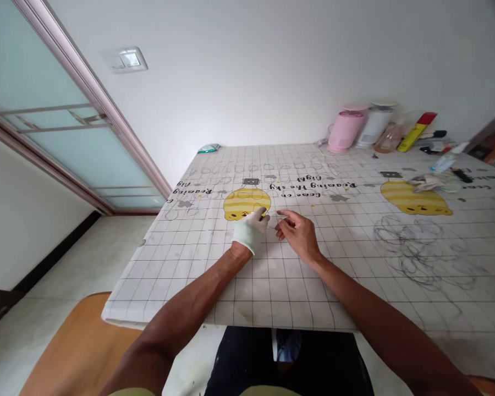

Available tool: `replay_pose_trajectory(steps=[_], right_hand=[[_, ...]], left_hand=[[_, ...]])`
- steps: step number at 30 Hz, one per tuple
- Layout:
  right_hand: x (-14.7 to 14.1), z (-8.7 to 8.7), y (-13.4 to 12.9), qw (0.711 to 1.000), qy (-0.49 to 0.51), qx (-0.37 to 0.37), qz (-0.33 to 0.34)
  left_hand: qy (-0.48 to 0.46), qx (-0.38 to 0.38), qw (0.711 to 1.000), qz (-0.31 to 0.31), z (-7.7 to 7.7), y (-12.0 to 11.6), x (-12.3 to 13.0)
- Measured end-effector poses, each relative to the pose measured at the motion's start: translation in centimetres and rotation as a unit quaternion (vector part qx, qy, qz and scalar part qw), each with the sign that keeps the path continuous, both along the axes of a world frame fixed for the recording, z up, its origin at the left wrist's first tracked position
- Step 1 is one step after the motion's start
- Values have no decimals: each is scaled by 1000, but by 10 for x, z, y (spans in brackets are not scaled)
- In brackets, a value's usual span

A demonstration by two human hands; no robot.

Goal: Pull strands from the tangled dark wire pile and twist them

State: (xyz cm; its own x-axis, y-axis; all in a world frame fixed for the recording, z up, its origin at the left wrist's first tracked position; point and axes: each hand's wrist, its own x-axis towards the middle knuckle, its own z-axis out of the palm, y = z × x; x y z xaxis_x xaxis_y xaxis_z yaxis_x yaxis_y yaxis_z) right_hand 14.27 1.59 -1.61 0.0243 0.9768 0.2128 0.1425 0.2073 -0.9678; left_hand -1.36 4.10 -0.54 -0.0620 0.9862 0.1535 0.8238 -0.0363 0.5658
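My left hand (253,224), in a pale work glove, is closed above the yellow printed bear on the tablecloth (214,275). A faint thin loop seems to show at its fingertips, too fine to name surely. Just to its right, my bare right hand (297,234) has its thumb and fingers drawn together, the index finger reaching toward the glove. Whatever lies between those fingers is too small to make out. Beyond both hands, thin wire-like rings (268,166) lie in rows. A loose tangle of dark thin wire (421,247) spreads over the cloth at right.
At the back right stand a pink cylinder (346,131), a white cylinder (374,126), a clear bottle (390,137) and a yellow-red box (416,132). A crumpled glove (437,181) lies before them. A small green-white packet (208,148) sits at the far left corner. An orange-brown seat (74,341) is at lower left.
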Motion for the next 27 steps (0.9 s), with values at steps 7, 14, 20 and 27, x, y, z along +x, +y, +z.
replay_pose_trajectory(steps=[7, 14, 20, 27], right_hand=[[-2, -3, 1, 999, -12, -29, -20], [-3, -7, 5, 997, -56, -50, -21], [-2, -14, 9, 997, -54, -63, -10], [2, -10, 7, 991, -129, -34, 19]], left_hand=[[108, 2, 994, -23, -6, 3, 2], [131, 25, 990, -48, -5, 3, 2], [94, 24, 993, -68, -10, 4, 2], [58, 74, 989, -113, -17, 6, -8]])
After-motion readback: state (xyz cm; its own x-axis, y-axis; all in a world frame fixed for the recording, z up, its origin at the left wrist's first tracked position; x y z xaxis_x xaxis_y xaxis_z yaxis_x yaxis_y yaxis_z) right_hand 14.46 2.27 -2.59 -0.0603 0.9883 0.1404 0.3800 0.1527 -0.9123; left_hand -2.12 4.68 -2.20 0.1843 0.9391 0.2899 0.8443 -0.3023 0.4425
